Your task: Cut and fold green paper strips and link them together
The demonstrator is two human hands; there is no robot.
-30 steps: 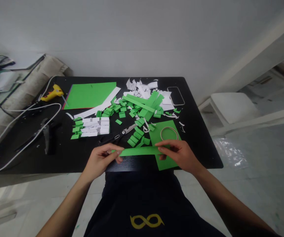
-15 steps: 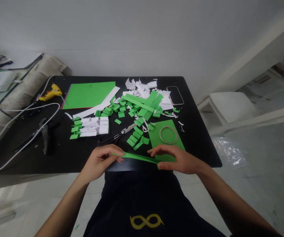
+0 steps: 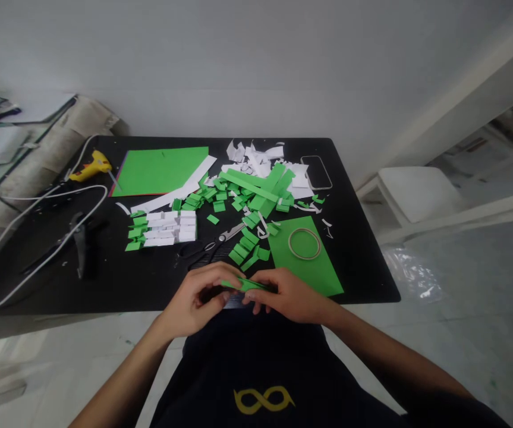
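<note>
The fingers of the left hand [image 3: 200,297] and right hand [image 3: 289,292] are clamped on a green paper strip [image 3: 251,284], nearer the wearer than the scissors [image 3: 222,238]. Right of the scissors lies a ring [image 3: 305,258].

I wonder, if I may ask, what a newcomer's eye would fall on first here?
Probably the heap of green and white paper, bright against the black table, toward its back middle. Next might come the yellow glue gun at the back left, beside a green sheet. At the near edge, the left hand and right hand hold a green strip between them.
</note>
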